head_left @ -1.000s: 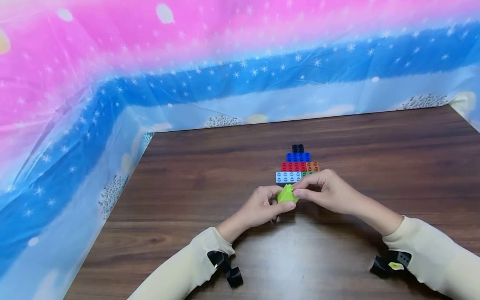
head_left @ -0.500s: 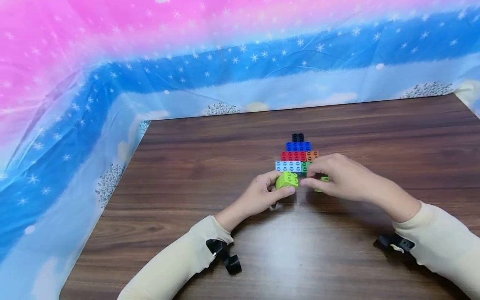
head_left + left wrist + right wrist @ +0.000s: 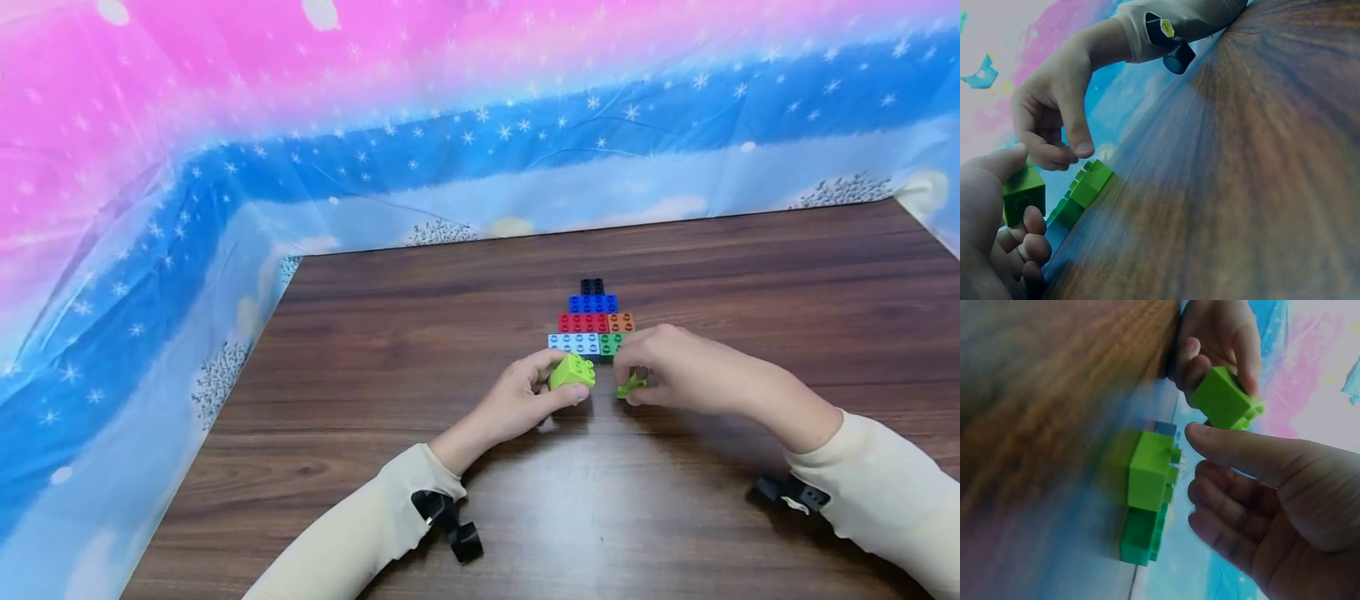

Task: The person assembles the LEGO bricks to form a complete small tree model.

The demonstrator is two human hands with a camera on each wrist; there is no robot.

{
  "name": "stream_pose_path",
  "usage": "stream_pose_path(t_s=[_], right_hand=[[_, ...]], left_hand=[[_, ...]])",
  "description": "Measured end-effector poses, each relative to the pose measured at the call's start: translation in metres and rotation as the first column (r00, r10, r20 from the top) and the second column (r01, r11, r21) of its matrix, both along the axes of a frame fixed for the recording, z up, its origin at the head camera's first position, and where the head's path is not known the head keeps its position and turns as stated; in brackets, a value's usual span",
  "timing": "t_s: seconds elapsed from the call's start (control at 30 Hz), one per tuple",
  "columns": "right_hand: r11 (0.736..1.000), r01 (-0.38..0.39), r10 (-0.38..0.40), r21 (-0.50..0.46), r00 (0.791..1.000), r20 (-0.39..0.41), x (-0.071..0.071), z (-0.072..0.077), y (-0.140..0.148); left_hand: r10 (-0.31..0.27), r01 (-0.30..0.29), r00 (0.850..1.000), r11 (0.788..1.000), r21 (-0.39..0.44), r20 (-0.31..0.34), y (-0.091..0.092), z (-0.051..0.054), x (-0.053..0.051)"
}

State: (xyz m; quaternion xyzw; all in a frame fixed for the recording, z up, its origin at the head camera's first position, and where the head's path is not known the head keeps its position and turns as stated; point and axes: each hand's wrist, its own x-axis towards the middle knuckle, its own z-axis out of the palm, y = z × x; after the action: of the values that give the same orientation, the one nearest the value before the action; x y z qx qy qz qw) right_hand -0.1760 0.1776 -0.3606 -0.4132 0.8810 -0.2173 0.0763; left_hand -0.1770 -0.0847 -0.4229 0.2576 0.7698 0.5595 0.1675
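My left hand pinches a lime green brick between thumb and fingers, just above the table, its studs tilted up and to the right. To its right, my right hand hovers over a second lime brick, which is partly hidden by the fingers. In the right wrist view, that second brick stands beside a green one, and the right hand's bent fingers are apart from it. The left wrist view also shows a gap between the right hand and the lime brick below.
Behind the hands, rows of bricks lie on the wooden table: light blue, green, red, orange, blue and black. A patterned cloth hangs along the table's far and left edges.
My right hand has let go of the brick in my left hand and moved right, over the second lime brick. The held brick has turned, so its studs lean further right.
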Motion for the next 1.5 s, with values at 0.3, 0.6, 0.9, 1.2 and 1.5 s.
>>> stream_pose_path(t_s=[0.3,0.6,0.9,1.2,1.5], right_hand=[[0.998,0.025,-0.027,0.065,0.999,0.023,0.001,-0.003,0.002],[1.0,-0.007,0.006,0.01,0.998,0.07,0.005,-0.01,-0.002],[1.0,0.017,-0.019,0.019,0.99,0.139,0.002,-0.011,-0.001],[1.0,0.002,-0.003,0.005,0.98,0.2,-0.004,-0.006,0.0],[0.975,-0.019,0.097,-0.223,0.934,0.345,-0.019,-0.022,0.012]], left_hand=[[-0.016,0.015,0.998,1.0,0.01,0.062,0.001,-0.005,0.004],[-0.011,0.011,0.999,1.0,0.001,0.039,0.0,-0.002,0.005],[-0.005,0.005,1.0,0.998,-0.056,-0.014,-0.001,-0.004,0.006],[-0.021,0.012,0.994,0.996,-0.086,-0.106,-0.001,0.0,0.0],[-0.082,0.073,0.991,0.993,-0.094,-0.102,-0.001,-0.001,-0.001]])
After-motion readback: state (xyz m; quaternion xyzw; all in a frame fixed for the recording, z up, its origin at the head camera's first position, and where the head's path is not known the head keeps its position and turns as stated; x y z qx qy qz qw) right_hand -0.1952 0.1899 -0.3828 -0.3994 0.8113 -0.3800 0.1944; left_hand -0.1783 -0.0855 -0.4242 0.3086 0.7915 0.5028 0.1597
